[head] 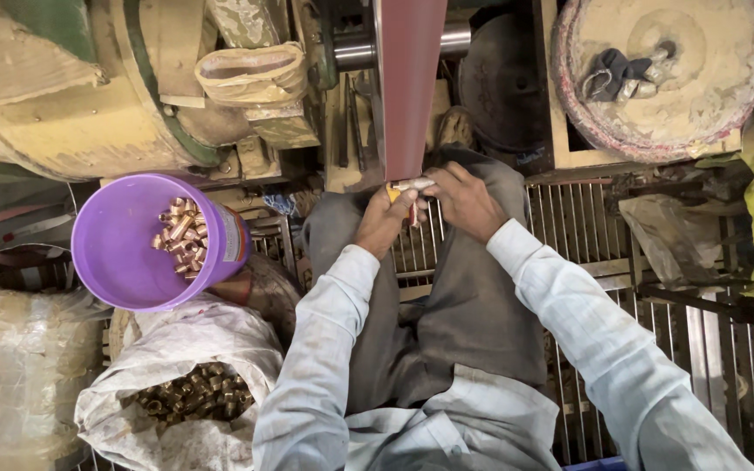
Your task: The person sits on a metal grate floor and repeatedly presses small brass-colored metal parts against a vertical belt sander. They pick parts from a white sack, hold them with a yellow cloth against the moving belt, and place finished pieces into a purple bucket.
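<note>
Item: small metal piece [413, 184], pale and tubular, held crosswise at the near end of a red-brown sanding belt [408, 87] that runs away from the person toward a steel roller [358, 51] at the far side.

Left hand [383, 223] — fingers curled and closed on the left end of the piece, thumb up against it; a bit of yellow shows at the fingertips.

Right hand [462, 201] — closed on the right end of the same piece, fingers folded over it. The piece lies between the two hands, touching both, just beyond the knuckles and against the belt's lower edge.

Person: seated, grey trousers [447, 305], pale long sleeves [325, 349]; both forearms reach forward over the lap.

Left of the person: purple plastic bucket [115, 253], tilted, holding a heap of copper-coloured fittings [182, 237]. Nearer, a white sack [185, 349], open at the top, with more brass-coloured fittings [189, 394] inside.

Far right: a round buffing wheel [700, 61], dusty, with a dark rag [608, 70] lying on it.

Underfoot, right — a metal grate [586, 227].
</note>
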